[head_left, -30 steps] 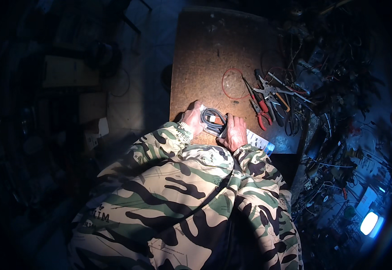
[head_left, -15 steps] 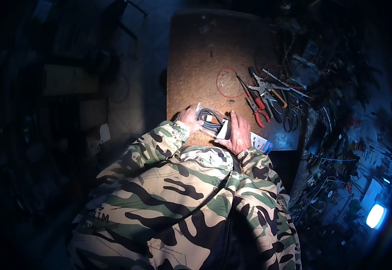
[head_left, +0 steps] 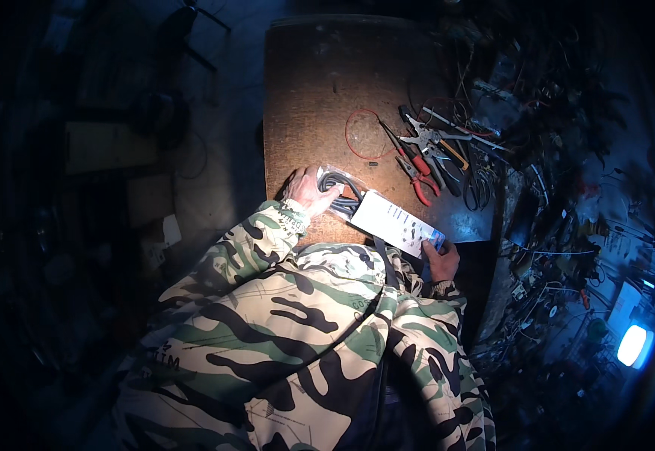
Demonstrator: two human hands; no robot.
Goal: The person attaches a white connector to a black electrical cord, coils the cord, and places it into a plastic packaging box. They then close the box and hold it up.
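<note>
My left hand (head_left: 312,194) is closed around one end of a clear plastic package holding a coil of dark cable (head_left: 341,183), low over the near part of the table. A long white printed card or flat box (head_left: 395,219) with a blue end extends from the coil to the lower right. Whether it is joined to the package or overlaps it, I cannot tell. Thumb on top, my right hand (head_left: 441,261) pinches its blue end near the table's front edge; the other fingers are mostly hidden beneath.
Red-handled pliers (head_left: 422,186) lie right of the package, beside more pliers and hand tools (head_left: 434,143). Behind them is a loop of thin red wire (head_left: 348,135). Tangled wires and clutter (head_left: 545,301) fill the dark right side, where a bright lamp (head_left: 635,346) glows. The wooden table (head_left: 320,90) stretches away.
My right hand has moved right and down, from beside the package to the blue end of the white card or box. The white piece now shows at full length. My left hand stays at the coil.
</note>
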